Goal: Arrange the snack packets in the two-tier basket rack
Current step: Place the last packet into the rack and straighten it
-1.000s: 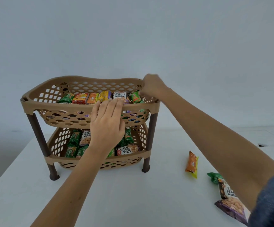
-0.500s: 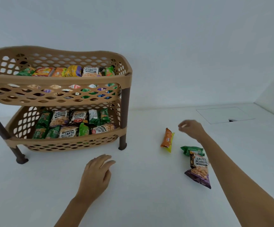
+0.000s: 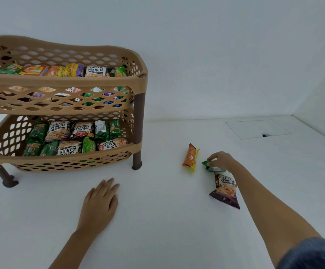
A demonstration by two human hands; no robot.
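While the left hand (image 3: 99, 204) lies flat and open, palm down, on the white surface (image 3: 157, 230) in front of the rack, the right hand (image 3: 223, 161) is out to the right with its fingers curled onto a small green packet (image 3: 211, 167), pinching its upper end against the surface. Just below that packet, partly under the right forearm, lies a purple-bottomed salted peanuts packet (image 3: 225, 190), and just to the left of the green one an orange and yellow packet (image 3: 190, 157) lies on its own, touching neither. The tan two-tier basket rack (image 3: 64, 82) stands on dark brown legs at the left, well apart from these three loose packets. Its upper basket holds a row of packets in green, red, orange, yellow and white, with more showing through the lattice front. The lower basket (image 3: 64, 162) holds two rows of green packets and salted peanuts packets lying flat. A blue-grey sleeve (image 3: 313, 255) shows at the bottom right corner.
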